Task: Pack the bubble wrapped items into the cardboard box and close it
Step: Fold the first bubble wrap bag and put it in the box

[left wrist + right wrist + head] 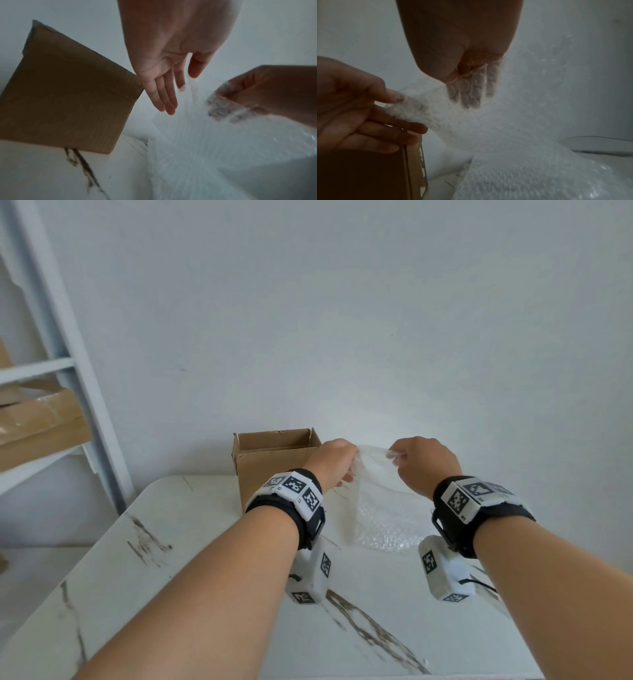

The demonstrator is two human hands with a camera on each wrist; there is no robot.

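The head view is bright and evenly lit, with soft, weak shadows on the marble table [205, 542]. Straight lines bend near the edges, as the shelf frame [61, 344] at left. Both wrist views are dim, grainy and bluish. There the bubble wrap [197, 148] looks blurred and the cardboard box [368, 175] is almost black in shadow.

Left hand [334, 462]: grips the bubble wrap sheet's [380, 508] upper left edge.
Right hand [424, 463]: pinches its upper right edge.
Cardboard box [270, 470]: open, on the marble table [212, 542], behind the left hand.
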